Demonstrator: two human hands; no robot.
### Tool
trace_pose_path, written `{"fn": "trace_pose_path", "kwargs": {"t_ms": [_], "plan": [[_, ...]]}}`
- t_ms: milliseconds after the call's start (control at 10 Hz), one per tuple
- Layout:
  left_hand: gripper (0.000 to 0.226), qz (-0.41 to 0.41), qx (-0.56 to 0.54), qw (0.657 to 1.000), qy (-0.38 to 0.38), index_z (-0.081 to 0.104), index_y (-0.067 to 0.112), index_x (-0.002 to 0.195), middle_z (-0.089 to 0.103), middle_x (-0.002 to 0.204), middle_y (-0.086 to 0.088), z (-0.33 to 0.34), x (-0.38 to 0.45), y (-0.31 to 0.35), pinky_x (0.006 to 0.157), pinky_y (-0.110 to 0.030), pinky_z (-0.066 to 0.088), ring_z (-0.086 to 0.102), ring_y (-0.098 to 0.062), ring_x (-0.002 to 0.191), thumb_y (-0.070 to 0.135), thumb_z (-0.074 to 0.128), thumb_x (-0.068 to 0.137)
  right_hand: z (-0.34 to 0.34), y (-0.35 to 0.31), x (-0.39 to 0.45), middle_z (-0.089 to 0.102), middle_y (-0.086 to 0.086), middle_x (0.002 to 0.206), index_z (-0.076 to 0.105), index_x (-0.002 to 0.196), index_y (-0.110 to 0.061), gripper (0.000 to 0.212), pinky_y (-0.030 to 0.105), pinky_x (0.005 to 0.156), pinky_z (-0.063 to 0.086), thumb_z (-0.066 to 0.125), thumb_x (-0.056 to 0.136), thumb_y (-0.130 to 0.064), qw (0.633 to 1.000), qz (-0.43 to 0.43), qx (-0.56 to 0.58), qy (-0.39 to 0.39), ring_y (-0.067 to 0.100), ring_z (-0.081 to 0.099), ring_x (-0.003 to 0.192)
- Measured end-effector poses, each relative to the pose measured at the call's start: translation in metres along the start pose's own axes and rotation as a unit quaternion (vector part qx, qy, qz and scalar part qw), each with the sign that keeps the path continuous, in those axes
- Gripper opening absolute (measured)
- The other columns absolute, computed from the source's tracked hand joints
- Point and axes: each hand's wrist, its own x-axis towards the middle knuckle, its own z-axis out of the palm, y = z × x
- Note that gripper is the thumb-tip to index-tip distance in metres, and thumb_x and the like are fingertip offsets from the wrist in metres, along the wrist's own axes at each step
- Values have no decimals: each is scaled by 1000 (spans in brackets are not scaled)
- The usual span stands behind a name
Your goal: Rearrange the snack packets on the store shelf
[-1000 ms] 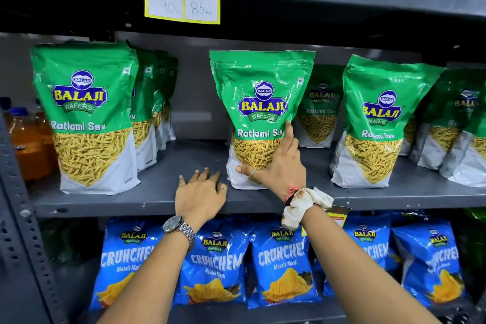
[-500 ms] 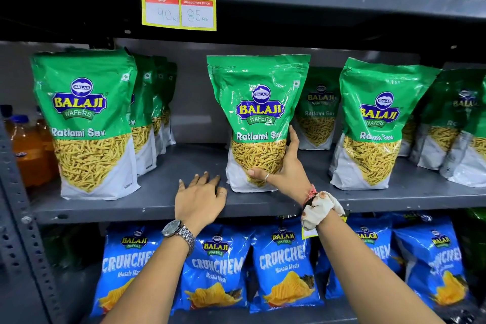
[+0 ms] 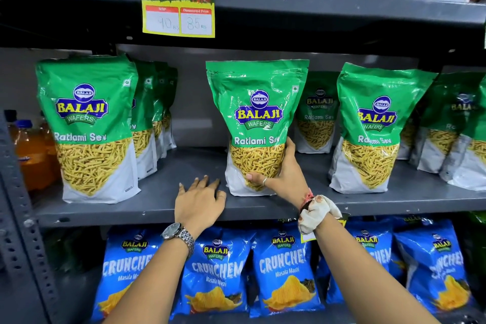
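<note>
The fingers (image 3: 252, 176) of the right hand (image 3: 281, 176) are wrapping around the lower right corner of the middle Ratlami Sev pouch (image 3: 256, 123), thumb across its front, so that hand is grasping the pouch. The left hand (image 3: 200, 200) is lying flat and released on the grey shelf (image 3: 163, 200), palm down, just beside the pouch's lower left corner; whether it is touching the pouch cannot be told.

The pouch is standing upright at the centre of the frame, near the shelf's front lip. To do this step well, the person is probably best sliding it from the base rather than tugging the top, keeping it upright, label forward, and lining it up with the front pouches on either side. The free left hand could be steadying the other edge.

Counted: about four green pouches are standing in the row at left, one in hand, one behind it, one front pouch at right, and at least two more at the right edge. Five blue Crunchem packets (image 3: 285, 268) are showing on the shelf below.
</note>
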Motion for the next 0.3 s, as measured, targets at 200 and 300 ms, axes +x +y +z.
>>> {"fn": "trace_pose_path", "kwargs": {"t_ms": [200, 300], "plan": [[50, 2, -9, 1000, -4, 38, 29, 142, 32, 156, -2, -3, 0, 1, 120, -51, 13, 26, -21, 145, 38, 29, 94, 1, -4, -3, 43, -1, 142, 12, 142, -30, 124, 43, 109, 39, 84, 45, -61, 1000, -1, 9, -11, 14, 46, 129], [52, 7, -5, 1000, 20, 37, 26, 143, 33, 155, -3, 0, -2, 1, 120, -50, 15, 27, -20, 144, 39, 28, 93, -4, -15, -8, 29, 4, 152, 6, 145, -29, 130, 45, 115, 32, 79, 46, -71, 999, -20, 13, 33, 15, 32, 140]]}}
